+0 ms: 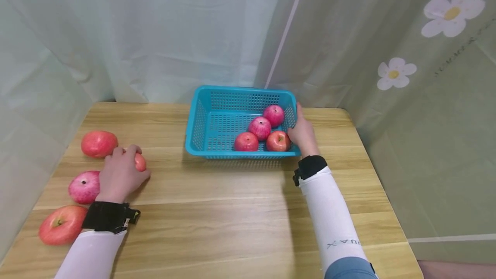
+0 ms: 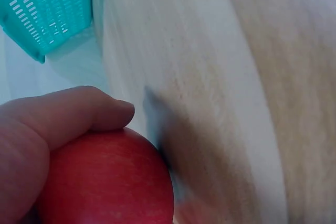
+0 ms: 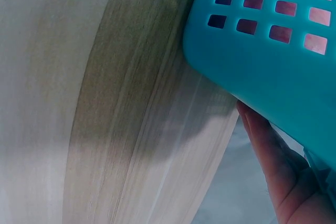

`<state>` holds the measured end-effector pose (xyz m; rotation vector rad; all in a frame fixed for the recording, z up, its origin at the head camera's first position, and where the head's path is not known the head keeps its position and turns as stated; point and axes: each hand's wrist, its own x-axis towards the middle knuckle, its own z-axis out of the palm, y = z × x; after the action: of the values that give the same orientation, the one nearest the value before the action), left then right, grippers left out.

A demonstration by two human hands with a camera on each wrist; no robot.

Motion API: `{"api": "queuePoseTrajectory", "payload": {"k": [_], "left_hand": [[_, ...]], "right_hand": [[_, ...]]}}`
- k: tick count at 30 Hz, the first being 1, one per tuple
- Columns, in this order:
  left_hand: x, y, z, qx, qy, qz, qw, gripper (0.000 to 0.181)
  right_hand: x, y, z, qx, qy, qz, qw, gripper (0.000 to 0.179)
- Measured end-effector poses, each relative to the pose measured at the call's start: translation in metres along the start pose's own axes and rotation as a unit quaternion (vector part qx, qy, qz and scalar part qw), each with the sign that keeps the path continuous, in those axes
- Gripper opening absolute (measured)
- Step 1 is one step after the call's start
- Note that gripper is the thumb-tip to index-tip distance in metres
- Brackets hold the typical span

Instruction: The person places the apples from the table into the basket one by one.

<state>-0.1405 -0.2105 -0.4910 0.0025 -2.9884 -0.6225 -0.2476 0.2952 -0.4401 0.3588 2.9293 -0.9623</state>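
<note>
My left hand [image 1: 121,173] is on the left side of the table with its fingers and thumb curled round a red apple [image 1: 140,162]. In the left wrist view that apple [image 2: 110,179] shows smooth and red, with a finger lying over its top. Most of it is hidden by the hand in the head view. At the right end of a blue plastic basket [image 1: 242,153], my right hand [image 1: 303,132] grips the rim, with the index finger stretched along the outer side. In the right wrist view, fingers [image 3: 273,161] lie against the basket wall [image 3: 252,66].
Several apples [image 1: 260,128] sit in the basket's right half. Beside my left hand lie three more: a red one [image 1: 99,144] behind, a pink one [image 1: 84,187] to the left and a large red one [image 1: 63,225] nearer. A curtain [image 1: 174,33] hangs behind the wooden table [image 1: 217,218].
</note>
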Motion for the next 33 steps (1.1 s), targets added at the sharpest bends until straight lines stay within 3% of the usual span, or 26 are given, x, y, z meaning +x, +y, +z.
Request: {"api": "queuePoseTrajectory", "payload": {"k": [7, 20, 29, 33], "left_hand": [[-0.0009, -0.0028, 0.0008, 0.009, 0.007, 0.002, 0.9999, 0.055], [-0.0007, 0.0001, 0.0034, 0.015, 0.004, 0.004, 0.9999, 0.056], [-0.0034, 0.0012, 0.0032, -0.003, 0.016, -0.011, 0.9998, 0.052], [-0.0023, -0.0001, 0.0018, -0.009, 0.005, -0.010, 0.9999, 0.054]], "right_hand": [[-0.0005, -0.0002, -0.0002, -0.001, -0.001, 0.000, 1.0000, 0.100], [-0.0026, 0.0022, 0.0007, -0.002, 0.000, -0.003, 1.0000, 0.100], [-0.0012, 0.0014, -0.0016, -0.001, -0.001, 0.000, 1.0000, 0.100], [-0.0019, 0.0008, -0.0013, -0.003, -0.001, 0.000, 1.0000, 0.100]]}}
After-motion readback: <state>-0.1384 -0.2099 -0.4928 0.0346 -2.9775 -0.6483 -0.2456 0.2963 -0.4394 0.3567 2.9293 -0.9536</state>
